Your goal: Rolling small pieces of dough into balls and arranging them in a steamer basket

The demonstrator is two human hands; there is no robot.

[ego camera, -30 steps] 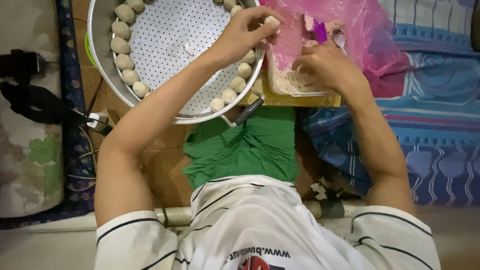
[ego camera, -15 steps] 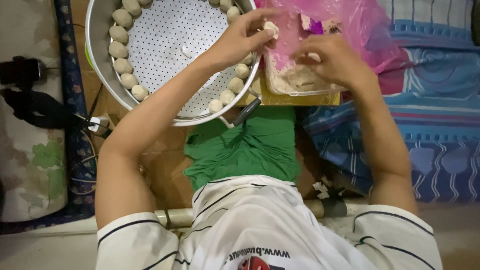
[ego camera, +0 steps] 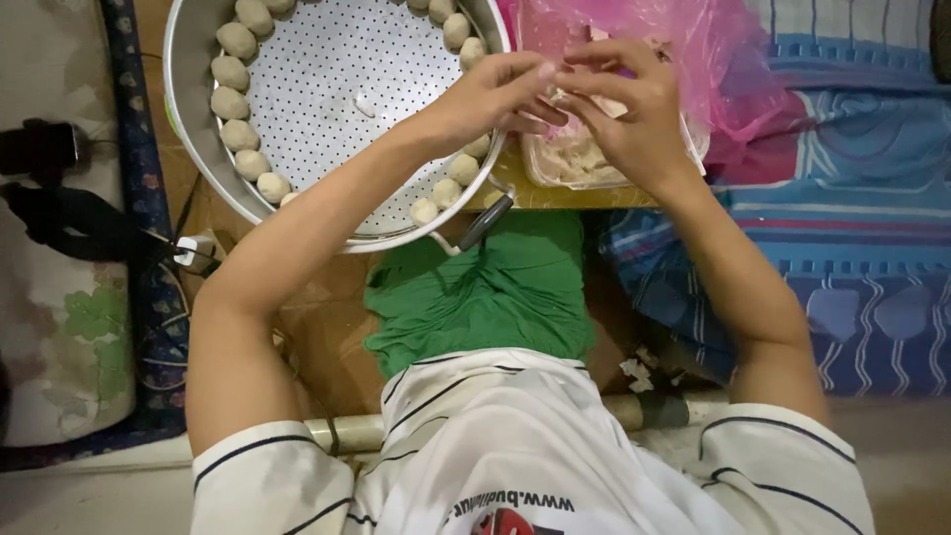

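Hands meet over tub (ego camera: 555, 163) — your left hand (ego camera: 500, 99) and right hand (ego camera: 624, 114) pinch a dough bit; tray (ego camera: 337, 99) just left.

Your left hand (ego camera: 500, 94) and right hand (ego camera: 624, 109) meet fingertip to fingertip at the far middle of the scene, pinching something small between them; what it is cannot be made out. They hover over the near right rim of the round perforated metal steamer tray (ego camera: 337, 109), which lies flat at the far left. Pale dough balls (ego camera: 238, 134) sit in a row along its inner edge, touching one another. Just right of the tray, under your right hand, lies a clear tub of pale dough (ego camera: 575, 163).
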